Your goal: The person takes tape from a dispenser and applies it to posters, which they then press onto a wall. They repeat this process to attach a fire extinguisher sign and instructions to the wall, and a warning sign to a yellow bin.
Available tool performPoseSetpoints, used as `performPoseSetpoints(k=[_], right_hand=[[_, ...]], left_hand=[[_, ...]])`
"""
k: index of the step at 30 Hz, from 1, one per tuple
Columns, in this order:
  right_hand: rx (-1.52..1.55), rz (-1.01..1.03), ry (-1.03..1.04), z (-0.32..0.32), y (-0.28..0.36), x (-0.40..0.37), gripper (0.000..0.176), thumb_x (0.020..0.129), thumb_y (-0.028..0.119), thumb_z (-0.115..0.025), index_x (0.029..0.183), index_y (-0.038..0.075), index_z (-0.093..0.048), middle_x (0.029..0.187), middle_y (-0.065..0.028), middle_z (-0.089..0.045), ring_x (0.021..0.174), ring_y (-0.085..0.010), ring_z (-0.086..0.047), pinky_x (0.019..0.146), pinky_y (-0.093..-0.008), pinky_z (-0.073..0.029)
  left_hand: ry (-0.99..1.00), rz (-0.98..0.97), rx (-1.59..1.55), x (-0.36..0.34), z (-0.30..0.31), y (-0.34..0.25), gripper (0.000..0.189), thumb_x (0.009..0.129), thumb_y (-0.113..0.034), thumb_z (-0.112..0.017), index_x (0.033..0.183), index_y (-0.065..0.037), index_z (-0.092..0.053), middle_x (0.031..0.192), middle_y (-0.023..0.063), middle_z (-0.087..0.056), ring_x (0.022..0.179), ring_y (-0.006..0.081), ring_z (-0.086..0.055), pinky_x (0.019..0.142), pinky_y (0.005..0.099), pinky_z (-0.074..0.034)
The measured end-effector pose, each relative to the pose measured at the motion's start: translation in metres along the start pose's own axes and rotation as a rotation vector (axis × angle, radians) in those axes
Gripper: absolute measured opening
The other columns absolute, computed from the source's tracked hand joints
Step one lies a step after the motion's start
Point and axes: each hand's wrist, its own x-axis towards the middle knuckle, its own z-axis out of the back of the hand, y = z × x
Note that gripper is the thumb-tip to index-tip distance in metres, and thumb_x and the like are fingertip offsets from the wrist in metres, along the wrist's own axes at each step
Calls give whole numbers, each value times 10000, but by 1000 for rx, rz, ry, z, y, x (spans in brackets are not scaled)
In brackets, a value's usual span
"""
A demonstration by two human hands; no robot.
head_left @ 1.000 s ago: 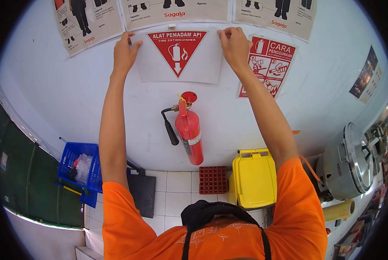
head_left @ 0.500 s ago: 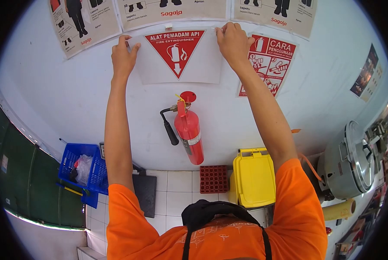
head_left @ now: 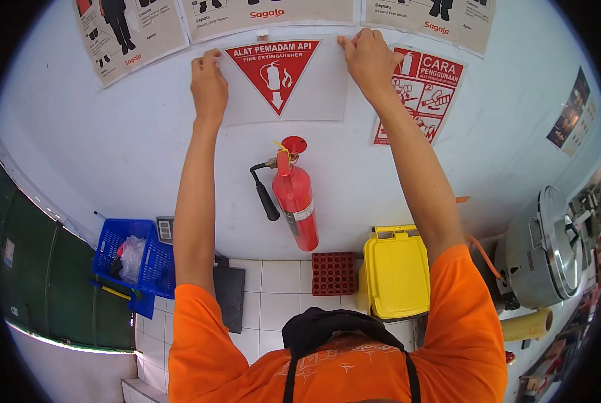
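Observation:
A sheet with a red fire-extinguisher triangle (head_left: 273, 74) lies against the white wall, below a row of beige posters (head_left: 273, 15). My left hand (head_left: 209, 84) is closed at the sheet's upper left corner, fingertips on its edge. At the upper right corner my right hand (head_left: 367, 59) pinches the sheet between thumb and fingers. Just right of that hand hangs a red and white instruction poster (head_left: 426, 94), partly covered by my forearm. Beneath the sheet a red fire extinguisher (head_left: 296, 201) with a black hose is mounted on the wall.
Blue baskets (head_left: 159, 258) stand at the lower left near a green door (head_left: 59, 282). On the floor are a dark platform (head_left: 229, 295), a red crate (head_left: 334, 274) and a yellow bin (head_left: 397, 272). A large metal pot (head_left: 542, 248) is at the right.
My left hand has moved right and its fingers have closed in at the sheet's corner. The sheet sits slightly higher and flatter in view. My right hand has shifted slightly up and right.

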Motion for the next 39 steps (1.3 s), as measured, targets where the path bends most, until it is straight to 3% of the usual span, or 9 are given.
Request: performPoseSetpoints(k=[4,6,7,10,21,23,26,35,39], right_hand=[[-30,-21,-8,2,0,3,450,838,478,-676,912,38,-619,954,-120,-642,804,-325,-640,739,-564,-355],[-46,-26,-13,5,-5,3,488,828,510,-679,920,34,-624,964,-120,-643,838,-326,-637,751,-573,-357],[-64,-37,8,8,-8,4,523,821,541,-676,933,31,-632,977,-122,-643,870,-327,-631,766,-584,-360],[-90,-25,52,9,-11,5,579,815,588,-664,956,26,-643,998,-126,-641,914,-331,-621,792,-610,-363],[-55,-46,148,8,-15,12,610,802,615,-666,903,13,-664,994,-136,-645,926,-345,-628,840,-714,-349],[-100,-5,38,0,-18,11,616,794,620,-670,893,12,-667,985,-139,-649,924,-352,-635,850,-742,-344],[-86,-30,99,7,-15,13,626,788,625,-672,904,10,-668,986,-140,-651,928,-357,-637,857,-769,-328],[-72,-4,74,1,-21,14,629,784,638,-668,885,17,-671,976,-124,-658,886,-328,-640,808,-676,-360],[-78,-24,119,9,-17,15,629,784,639,-667,880,17,-671,973,-123,-659,879,-326,-640,806,-674,-356]], left_hand=[[-75,-21,-27,-13,-15,-17,604,864,-313,-702,1320,-27,-427,1182,195,-510,1116,392,-494,909,510,-454],[-157,-8,137,-33,-22,-46,905,788,-502,-750,1392,42,-353,1334,292,-391,1248,431,-396,1001,507,-395],[-150,-2,136,-38,-28,-45,905,788,-502,-750,1392,42,-353,1334,292,-391,1248,431,-396,1001,507,-395],[-123,-37,246,-46,-37,-45,1171,700,-656,-744,1465,63,-224,1450,346,-232,1334,501,-266,1046,572,-343],[-111,-7,270,-48,-39,-45,1177,688,-656,-753,1462,65,-236,1456,332,-223,1316,497,-277,961,580,-421],[-96,17,272,-50,-38,-45,1176,690,-654,-754,1461,67,-236,1459,329,-219,1316,495,-273,944,582,-434],[-105,11,265,-50,-40,-45,1177,688,-651,-757,1457,73,-239,1462,326,-216,1316,490,-266,924,583,-448],[-112,60,241,-55,-41,-47,1172,701,-654,-747,1447,92,-238,1465,328,-209,1311,487,-262,950,571,-439],[-101,110,192,-60,-45,-50,1182,703,-668,-735,1444,102,-231,1466,338,-200,1308,495,-257,971,570,-419]])
